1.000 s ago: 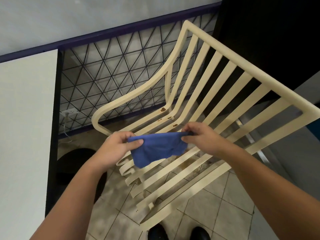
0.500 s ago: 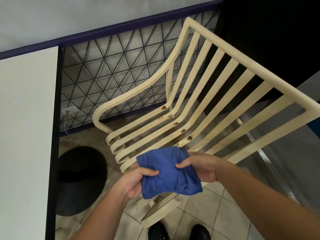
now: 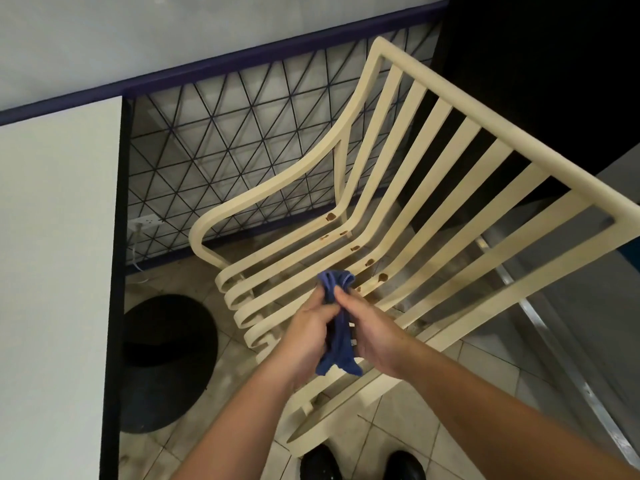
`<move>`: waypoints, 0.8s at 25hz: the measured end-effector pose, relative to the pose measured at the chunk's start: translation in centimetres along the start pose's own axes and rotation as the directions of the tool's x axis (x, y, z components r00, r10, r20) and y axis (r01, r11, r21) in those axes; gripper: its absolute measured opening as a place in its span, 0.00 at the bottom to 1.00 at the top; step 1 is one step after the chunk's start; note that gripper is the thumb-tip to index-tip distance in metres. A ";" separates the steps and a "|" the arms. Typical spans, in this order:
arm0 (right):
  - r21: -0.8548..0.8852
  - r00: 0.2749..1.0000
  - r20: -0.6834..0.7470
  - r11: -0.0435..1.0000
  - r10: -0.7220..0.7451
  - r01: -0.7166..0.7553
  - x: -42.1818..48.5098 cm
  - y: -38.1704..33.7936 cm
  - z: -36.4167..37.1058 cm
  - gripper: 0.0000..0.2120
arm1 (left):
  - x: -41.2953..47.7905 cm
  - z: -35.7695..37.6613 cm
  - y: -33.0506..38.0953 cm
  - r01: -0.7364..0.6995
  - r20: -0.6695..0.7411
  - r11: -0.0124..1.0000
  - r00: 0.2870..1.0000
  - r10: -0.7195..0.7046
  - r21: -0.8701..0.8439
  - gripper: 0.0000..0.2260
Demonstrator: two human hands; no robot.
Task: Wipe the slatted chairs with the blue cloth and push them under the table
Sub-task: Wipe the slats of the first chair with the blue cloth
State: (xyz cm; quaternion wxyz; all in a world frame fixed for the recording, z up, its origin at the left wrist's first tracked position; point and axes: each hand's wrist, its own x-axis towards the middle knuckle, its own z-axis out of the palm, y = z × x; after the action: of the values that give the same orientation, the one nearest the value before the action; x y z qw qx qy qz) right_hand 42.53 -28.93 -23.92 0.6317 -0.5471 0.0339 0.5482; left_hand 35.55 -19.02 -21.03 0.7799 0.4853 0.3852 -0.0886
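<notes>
A cream slatted chair (image 3: 408,188) stands in front of me, its back to the right and its seat slats curling down at the front. Rust-brown spots mark the bend of the slats. Above the seat front, my left hand (image 3: 308,327) and my right hand (image 3: 374,334) are pressed together around the blue cloth (image 3: 337,327), which is bunched into a narrow wad. One end of the cloth sticks out above my fingers and the other hangs below my palms. The white table (image 3: 52,271) with a black edge fills the left side.
The table's round black base (image 3: 162,365) sits on the tiled floor left of the chair. A black triangular wire fence (image 3: 221,140) runs behind. A metal rail (image 3: 554,358) crosses the floor on the right. My black shoes (image 3: 360,462) are at the bottom.
The cloth was stretched wide between my hands, then folded. Now both hands have come together and squeezed it into a narrow wad over the seat front.
</notes>
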 end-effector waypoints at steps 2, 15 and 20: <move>0.095 1.000 0.019 0.995 0.006 -0.008 -0.1 0.7 -0.1 0.20 | -0.7 0.3 -0.1 0.050 -0.010 0.991 0.999 -0.051 -0.127 0.13; -0.798 0.985 -0.094 0.602 -0.144 0.011 2.5 4.1 -1.5 0.12 | 2.8 -4.2 -6.7 0.233 -0.032 0.963 0.970 -0.239 -0.135 0.16; -0.957 0.971 -0.149 -0.218 -0.187 -0.189 1.4 1.8 -8.9 0.21 | 7.8 -6.6 -10.4 0.194 -0.387 0.962 0.916 -0.108 0.191 0.09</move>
State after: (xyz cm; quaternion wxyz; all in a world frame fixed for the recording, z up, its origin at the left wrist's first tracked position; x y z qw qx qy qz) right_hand 46.70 -34.93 -29.56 -0.0439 -0.8947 -0.3304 0.2972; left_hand 32.22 -17.04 -35.09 0.6232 0.5472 0.5500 -0.0981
